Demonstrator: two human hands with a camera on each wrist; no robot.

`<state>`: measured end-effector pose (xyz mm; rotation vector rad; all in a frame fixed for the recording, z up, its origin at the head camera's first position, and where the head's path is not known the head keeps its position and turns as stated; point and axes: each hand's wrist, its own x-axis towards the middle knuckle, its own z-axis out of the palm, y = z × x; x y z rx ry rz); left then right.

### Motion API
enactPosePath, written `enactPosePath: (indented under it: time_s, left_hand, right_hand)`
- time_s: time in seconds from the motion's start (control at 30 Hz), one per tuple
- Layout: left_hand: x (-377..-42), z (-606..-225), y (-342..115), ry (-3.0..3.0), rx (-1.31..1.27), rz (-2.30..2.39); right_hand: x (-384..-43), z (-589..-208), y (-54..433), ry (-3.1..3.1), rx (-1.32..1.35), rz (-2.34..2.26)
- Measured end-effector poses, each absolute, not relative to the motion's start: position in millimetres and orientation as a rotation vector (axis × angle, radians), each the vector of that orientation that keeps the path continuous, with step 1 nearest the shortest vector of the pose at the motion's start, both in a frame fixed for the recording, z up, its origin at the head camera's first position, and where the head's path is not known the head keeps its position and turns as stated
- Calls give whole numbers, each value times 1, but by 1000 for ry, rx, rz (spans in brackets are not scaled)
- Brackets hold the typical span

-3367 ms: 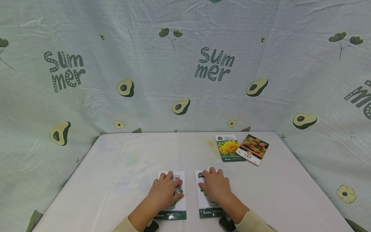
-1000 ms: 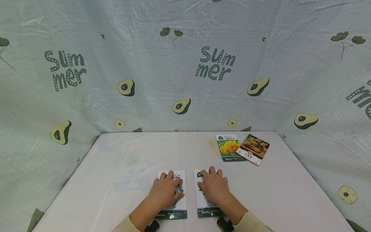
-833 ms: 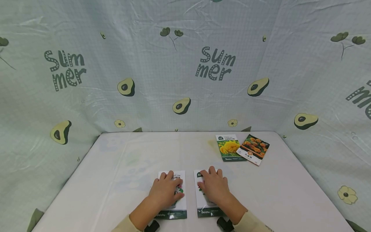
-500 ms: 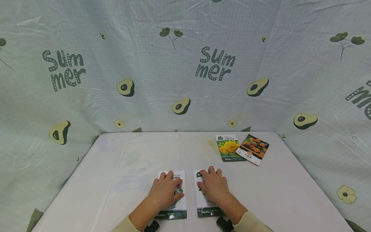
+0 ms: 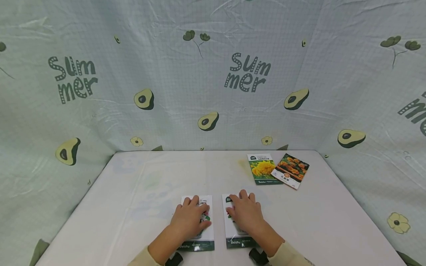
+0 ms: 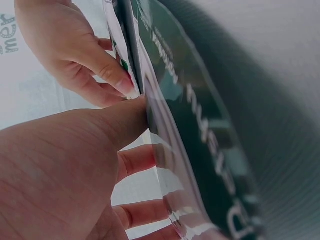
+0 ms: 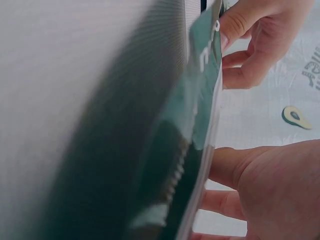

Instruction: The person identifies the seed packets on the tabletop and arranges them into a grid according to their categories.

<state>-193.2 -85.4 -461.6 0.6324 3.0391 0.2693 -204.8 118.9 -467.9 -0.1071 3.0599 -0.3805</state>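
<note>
Two white seed packets with dark green bottom bands lie side by side near the front of the table, a narrow gap between them. My left hand rests on the left seed packet, fingers spread and slightly bent, thumb toward its right side. On the right seed packet lies my right hand, fingertips near the top edge and thumb at the left side. Both hands cover much of the printed fronts. The left wrist view shows my left thumb and fingertips touching the glossy packet face.
At the back right of the white table lie a seed packet with a yellow flower and one with orange flowers, which overlaps its corner. A patterned curtain hangs behind. Black wrist gear sits under the right wrist.
Compared with about three seconds ago, my right hand and the packet under it sit slightly farther left, closer to the left packet. My left hand and its packet stay in place.
</note>
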Motion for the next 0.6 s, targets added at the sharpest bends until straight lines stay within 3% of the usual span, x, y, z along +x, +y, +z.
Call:
enactPosePath:
  time_s: [0.6]
  left_hand:
    - [-194,-464,-83,3028,594,249]
  right_hand:
    - [-204,-463,141,3069,-188,-540]
